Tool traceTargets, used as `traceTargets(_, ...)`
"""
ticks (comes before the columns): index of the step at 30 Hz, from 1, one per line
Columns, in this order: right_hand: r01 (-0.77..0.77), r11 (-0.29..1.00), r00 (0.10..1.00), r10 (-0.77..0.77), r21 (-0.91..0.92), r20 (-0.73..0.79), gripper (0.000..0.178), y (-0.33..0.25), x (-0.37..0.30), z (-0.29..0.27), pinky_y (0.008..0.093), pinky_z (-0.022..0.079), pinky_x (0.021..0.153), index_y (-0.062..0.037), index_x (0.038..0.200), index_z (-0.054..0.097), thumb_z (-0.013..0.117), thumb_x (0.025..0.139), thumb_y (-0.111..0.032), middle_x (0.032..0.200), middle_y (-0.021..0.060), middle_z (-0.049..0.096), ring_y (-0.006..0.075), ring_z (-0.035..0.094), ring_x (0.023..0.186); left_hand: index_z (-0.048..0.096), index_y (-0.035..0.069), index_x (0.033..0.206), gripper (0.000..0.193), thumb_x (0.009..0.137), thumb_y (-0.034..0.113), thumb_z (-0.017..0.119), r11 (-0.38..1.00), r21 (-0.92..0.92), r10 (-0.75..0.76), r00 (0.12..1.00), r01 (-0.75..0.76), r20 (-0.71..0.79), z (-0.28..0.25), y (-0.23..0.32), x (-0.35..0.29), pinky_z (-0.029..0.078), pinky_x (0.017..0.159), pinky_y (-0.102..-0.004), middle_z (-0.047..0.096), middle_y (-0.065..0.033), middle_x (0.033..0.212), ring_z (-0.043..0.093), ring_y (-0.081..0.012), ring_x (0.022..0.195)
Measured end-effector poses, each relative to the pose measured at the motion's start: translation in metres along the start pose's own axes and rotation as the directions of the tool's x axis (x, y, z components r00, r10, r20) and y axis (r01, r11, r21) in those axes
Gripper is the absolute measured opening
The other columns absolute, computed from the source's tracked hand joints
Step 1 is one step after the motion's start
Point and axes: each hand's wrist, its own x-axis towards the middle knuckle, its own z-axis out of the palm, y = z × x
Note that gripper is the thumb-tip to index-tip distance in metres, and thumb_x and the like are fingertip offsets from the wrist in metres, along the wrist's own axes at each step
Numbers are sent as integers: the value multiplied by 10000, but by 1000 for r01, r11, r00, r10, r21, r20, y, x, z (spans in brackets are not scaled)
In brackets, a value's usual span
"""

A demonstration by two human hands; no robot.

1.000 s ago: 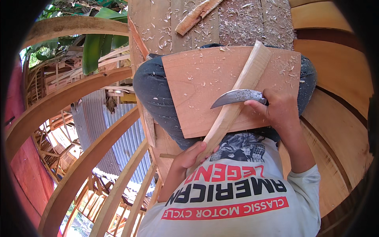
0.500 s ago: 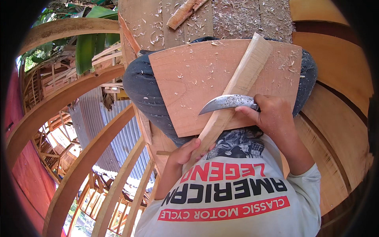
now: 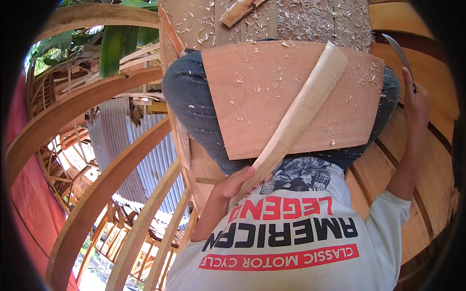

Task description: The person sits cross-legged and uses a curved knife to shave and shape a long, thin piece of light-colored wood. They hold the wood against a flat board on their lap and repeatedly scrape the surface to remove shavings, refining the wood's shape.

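A long, pale strip of wood point(image 3: 303, 109) slants across a flat reddish-brown board point(image 3: 252, 82) on my lap. My left hand point(image 3: 235, 183) is closed around the strip's lower end, close to my shirt; part of its fingers are hidden behind the wood. Out to the far right, my right hand point(image 3: 416, 99) grips the handle of a knife point(image 3: 399, 50) with a curved blade that points up and away from the strip. Most of the handle is hidden in the fist. Small shavings lie scattered on the board.
Shavings point(image 3: 325, 22) cover the plank floor point(image 3: 194, 29) ahead, where a rough wood offcut point(image 3: 238, 12) lies. Curved wooden ribs point(image 3: 131, 157) rise on the left, with corrugated metal sheets point(image 3: 150, 150) beyond. Curved planks point(image 3: 403, 133) wall the right side.
My right hand has lifted the knife off the strip and swung it far out to the right and forward. The left hand keeps its hold on the strip. The view has shifted slightly.
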Motion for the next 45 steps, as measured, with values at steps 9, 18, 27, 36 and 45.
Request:
traceTargets(9, 521, 852, 805, -510, 51, 303, 579, -91, -121, 48, 404, 477, 507, -4, 703, 671, 627, 757, -579, 550, 164, 580, 339, 599, 518, 549, 8, 1029, 688, 876, 657, 376, 997, 28, -76, 994, 79, -83, 16, 10, 1, 302, 465, -169, 460, 43, 730, 366, -24, 553)
traceTargets(18, 3, 992, 1000, -3, -125, 4, 661, -12, 3, -3, 313, 399, 501, 38, 704, 636, 512, 863, -591, 508, 119, 487, 198, 525, 487, 553, 26, 1061, 589, 941, 556, 326, 996, 77, -45, 995, 52, -91, 15, 13, -7, 316, 522, -165, 451, 35, 800, 361, -32, 634)
traceTargets(27, 519, 853, 792, -506, 60, 342, 532, -89, -124, 40, 381, 437, 505, 9, 650, 567, 704, 709, -501, 575, 180, 535, 356, 579, 559, 551, 37, 1086, 658, 896, 633, 345, 971, 211, -100, 992, 114, -76, 20, 20, -4, 320, 538, -186, 443, 41, 750, 365, -57, 625)
traceTargets(36, 603, 777, 797, -599, -183, 81, 588, -69, -88, 41, 341, 430, 467, -21, 624, 562, 660, 712, -594, 517, 122, 523, 282, 556, 491, 516, 52, 1044, 639, 893, 646, 336, 968, 249, 10, 1000, -8, -6, 28, 22, 11, 291, 518, -198, 387, 42, 708, 344, -59, 618)
traceTargets(45, 160, 980, 982, -170, 118, 86, 627, -48, -54, 1, 284, 309, 462, 20, 599, 479, 588, 838, -550, 522, 29, 385, 109, 367, 497, 473, 11, 991, 614, 946, 583, 256, 921, 387, 48, 998, -33, -29, 28, 22, 0, 371, 789, -290, 463, -76, 849, 429, -179, 813)
